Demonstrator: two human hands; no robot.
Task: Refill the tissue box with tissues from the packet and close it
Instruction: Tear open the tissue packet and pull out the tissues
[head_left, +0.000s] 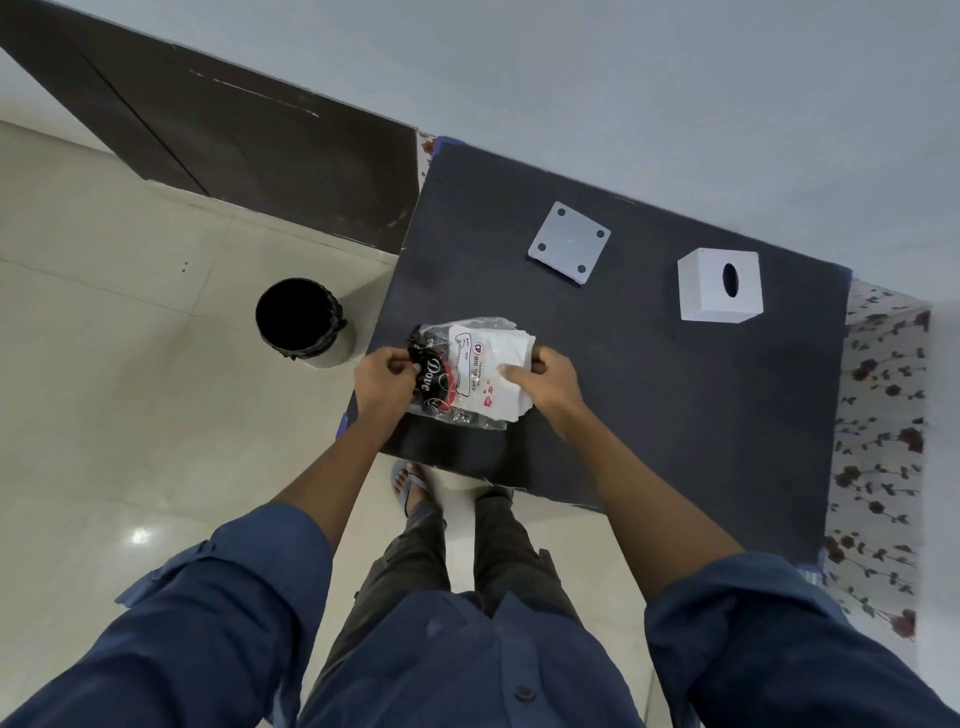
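A clear plastic tissue packet (470, 364) with black, red and white print lies at the near left of the black table (649, 415). My left hand (387, 376) pinches its left end. My right hand (550, 382) grips the white tissue stack (511, 351) at the packet's right end, thumb on top. The white cube tissue box (719, 286) stands at the far right of the table, its oval slot facing up and toward me. Its flat white base plate (569, 241), with a dark dot at each corner, lies apart to the left of the box.
A round bin with a black liner (301, 322) stands on the tiled floor just left of the table. A floral cloth (878, 441) shows beyond the table's right edge. A dark door panel (234, 130) leans at the far left. My legs are against the table's near edge.
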